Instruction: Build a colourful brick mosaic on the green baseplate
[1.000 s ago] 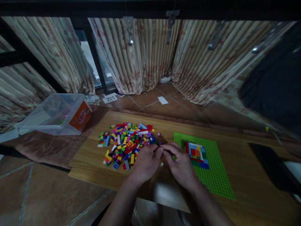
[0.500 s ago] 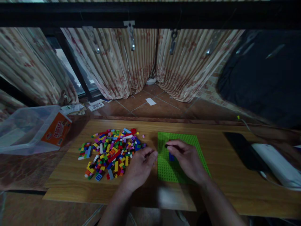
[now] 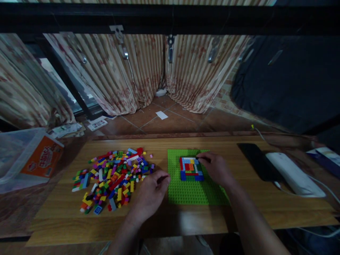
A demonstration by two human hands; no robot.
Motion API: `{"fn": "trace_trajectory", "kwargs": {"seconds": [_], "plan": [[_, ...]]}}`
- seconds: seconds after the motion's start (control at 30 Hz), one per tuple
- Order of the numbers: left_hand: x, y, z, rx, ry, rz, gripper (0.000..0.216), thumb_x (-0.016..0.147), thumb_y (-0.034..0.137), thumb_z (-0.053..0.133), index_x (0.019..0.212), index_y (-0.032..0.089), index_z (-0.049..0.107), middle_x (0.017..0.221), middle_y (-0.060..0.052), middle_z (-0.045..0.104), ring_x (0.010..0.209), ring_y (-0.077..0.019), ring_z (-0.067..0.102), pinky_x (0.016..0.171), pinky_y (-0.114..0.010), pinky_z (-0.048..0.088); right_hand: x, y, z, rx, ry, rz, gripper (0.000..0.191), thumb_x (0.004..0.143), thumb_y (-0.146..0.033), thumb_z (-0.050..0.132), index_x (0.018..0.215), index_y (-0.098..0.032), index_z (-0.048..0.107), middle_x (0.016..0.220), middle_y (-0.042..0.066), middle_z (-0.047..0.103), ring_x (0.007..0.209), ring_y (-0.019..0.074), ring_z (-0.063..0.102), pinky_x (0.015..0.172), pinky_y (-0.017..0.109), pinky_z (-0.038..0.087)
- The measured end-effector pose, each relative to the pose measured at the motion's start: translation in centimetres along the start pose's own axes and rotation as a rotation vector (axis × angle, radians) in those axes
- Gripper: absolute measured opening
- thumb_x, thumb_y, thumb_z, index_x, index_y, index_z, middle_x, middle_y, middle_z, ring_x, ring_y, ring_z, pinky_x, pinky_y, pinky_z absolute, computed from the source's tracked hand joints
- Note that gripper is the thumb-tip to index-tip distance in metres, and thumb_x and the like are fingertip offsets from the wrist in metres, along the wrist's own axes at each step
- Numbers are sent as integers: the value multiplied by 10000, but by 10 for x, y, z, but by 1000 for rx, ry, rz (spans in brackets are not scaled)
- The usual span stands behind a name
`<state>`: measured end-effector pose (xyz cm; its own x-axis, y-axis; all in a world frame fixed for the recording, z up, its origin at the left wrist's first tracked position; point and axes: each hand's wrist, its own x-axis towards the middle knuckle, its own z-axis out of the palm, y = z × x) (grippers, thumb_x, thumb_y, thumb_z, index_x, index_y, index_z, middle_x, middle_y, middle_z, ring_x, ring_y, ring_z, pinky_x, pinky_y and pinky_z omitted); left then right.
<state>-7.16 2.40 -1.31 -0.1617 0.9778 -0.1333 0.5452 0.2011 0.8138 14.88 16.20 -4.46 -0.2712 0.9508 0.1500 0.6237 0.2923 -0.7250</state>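
Note:
A green baseplate lies on a wooden board. On it sits a small square build of red, blue, white and orange bricks. My right hand rests on the plate just right of the build, its fingertips pinched together at the build's top right corner; whether a brick is between them I cannot make out. My left hand lies on the board between the plate and a heap of loose coloured bricks, fingers curled in loosely, with nothing visible in them.
A clear plastic tub with an orange label stands at the left. A black phone and a white power bank with a cable lie at the right. Curtains and a tiled floor are beyond the board.
The hands were together between heap and plate; my right hand moved right onto the plate, to the build's top right corner. My left hand stayed by the heap. The camera turned right.

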Motion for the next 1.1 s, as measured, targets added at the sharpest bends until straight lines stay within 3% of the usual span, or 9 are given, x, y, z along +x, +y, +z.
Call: {"fn": "trace_trajectory", "kwargs": {"seconds": [0.33,0.6,0.83,1.1], "plan": [[-1,2,-2,-1,-21,9,214,899,317,497,916,222,688,818,-1,695,747,-153,627,686,-253,449,5,6,0,5,-38,7,236,821,-267,517,855,-206,742,912,58,752,862,205,682,805,348,502],[-1,7,-1,-24,-46,-1,210,904,261,481,925,203,681,815,-5,676,743,-151,612,687,-260,442,10,5,1,-55,-55,27,224,779,-252,534,804,-215,754,793,34,755,737,192,682,704,315,510],[-1,5,-1,25,-32,-8,202,906,277,488,929,208,677,813,-4,675,749,-154,617,684,-257,437,5,-2,6,-96,-37,26,220,768,-203,543,800,-227,759,869,51,761,819,219,693,782,360,511],[-3,21,-1,64,-46,-21,187,900,228,488,886,202,673,779,-4,682,700,-145,618,644,-240,427,3,2,4,8,-59,20,211,785,-251,554,828,-226,759,882,42,765,828,209,699,799,365,527]]}}
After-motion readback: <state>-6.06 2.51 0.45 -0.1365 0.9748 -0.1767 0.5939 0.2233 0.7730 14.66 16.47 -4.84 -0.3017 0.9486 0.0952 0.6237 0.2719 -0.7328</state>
